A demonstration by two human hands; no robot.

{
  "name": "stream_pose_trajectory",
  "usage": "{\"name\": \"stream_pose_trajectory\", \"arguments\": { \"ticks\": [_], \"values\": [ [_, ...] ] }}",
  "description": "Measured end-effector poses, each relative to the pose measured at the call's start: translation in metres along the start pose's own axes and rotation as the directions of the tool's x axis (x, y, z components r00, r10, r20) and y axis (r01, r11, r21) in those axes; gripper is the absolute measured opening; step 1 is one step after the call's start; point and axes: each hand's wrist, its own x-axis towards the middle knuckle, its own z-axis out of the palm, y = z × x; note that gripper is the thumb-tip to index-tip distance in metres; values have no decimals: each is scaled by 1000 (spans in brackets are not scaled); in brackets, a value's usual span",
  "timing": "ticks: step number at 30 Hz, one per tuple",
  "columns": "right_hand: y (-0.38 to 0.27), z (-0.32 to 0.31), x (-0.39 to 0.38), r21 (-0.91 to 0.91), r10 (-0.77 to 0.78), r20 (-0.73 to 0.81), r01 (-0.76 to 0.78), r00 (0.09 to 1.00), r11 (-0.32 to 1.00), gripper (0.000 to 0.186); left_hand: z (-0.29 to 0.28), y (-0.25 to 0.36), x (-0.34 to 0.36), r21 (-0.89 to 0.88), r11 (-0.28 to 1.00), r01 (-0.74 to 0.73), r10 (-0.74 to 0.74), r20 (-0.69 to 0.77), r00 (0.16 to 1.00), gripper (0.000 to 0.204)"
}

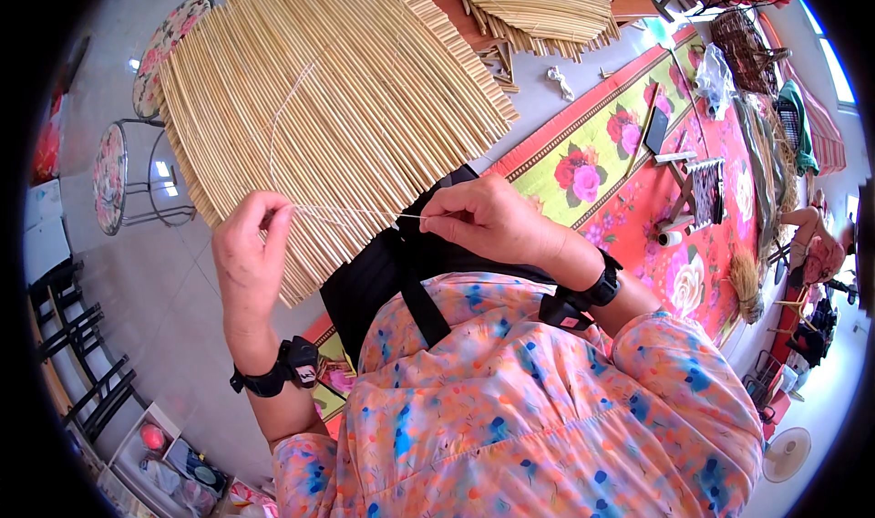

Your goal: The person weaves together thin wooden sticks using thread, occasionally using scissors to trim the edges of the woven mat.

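A large mat of straw-coloured reed stalks [337, 89], laid side by side, slants away from my lap. Above its near edge, my left hand [253, 235] pinches a thin white thread [351, 211] between thumb and fingers. My right hand [488, 217] pinches the same thread, and the stretch between the two hands is taut. More of the thread runs from my left hand up across the stalks in a loose curve. Whether a needle is in the right fingertips is too small to tell.
A second reed mat [538, 7] lies on a reddish-brown table [638, 0]. Right of me, a flowered floor cloth [583, 176] bears a folding stool [697, 194], a dark phone [655, 130] and a straw bundle [746, 285]. Round flowered stools [111, 179] stand left. Another person [820, 244] sits far right.
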Motion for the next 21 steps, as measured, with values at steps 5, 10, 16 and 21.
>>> {"name": "stream_pose_trajectory", "arguments": {
  "ticks": [5,10,16,21],
  "values": [
    [-1,9,3,27,-5,-13,6,1000,1000,9,11,13,-6,-151,977,-151,148,-27,989,29],
    [-1,19,8,-62,-49,2,49,999,997,11,48,43,-16,-397,906,-146,231,176,957,36],
    [0,16,4,-37,49,-20,-50,999,998,11,56,42,-17,-309,933,-183,248,184,951,20],
    [5,12,-1,-55,46,18,-45,999,997,11,50,21,-18,-283,946,-160,205,138,969,6]
  ]
}}
